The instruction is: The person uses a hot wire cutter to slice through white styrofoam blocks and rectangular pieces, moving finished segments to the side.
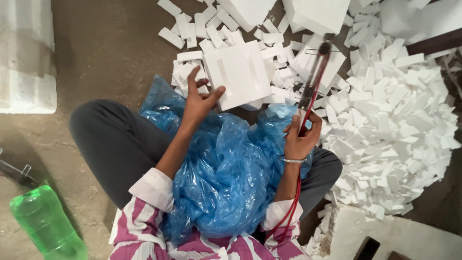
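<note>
My left hand (198,98) grips the near corner of a white square foam block (238,72) with two slots cut in it, held above my lap. My right hand (301,135) is closed around the handle of a long thin cutting tool (315,72) with a red frame that points away from me, just to the right of the block. A red cord (291,207) runs from the tool down past my wrist. A crumpled blue plastic sheet (226,168) covers my lap.
A large heap of small white foam offcuts (394,125) lies to the right and ahead. Bigger foam blocks sit at the top (315,14), at the far left (26,58) and at the bottom right (385,236). A green plastic bottle (45,224) lies at the lower left on the concrete floor.
</note>
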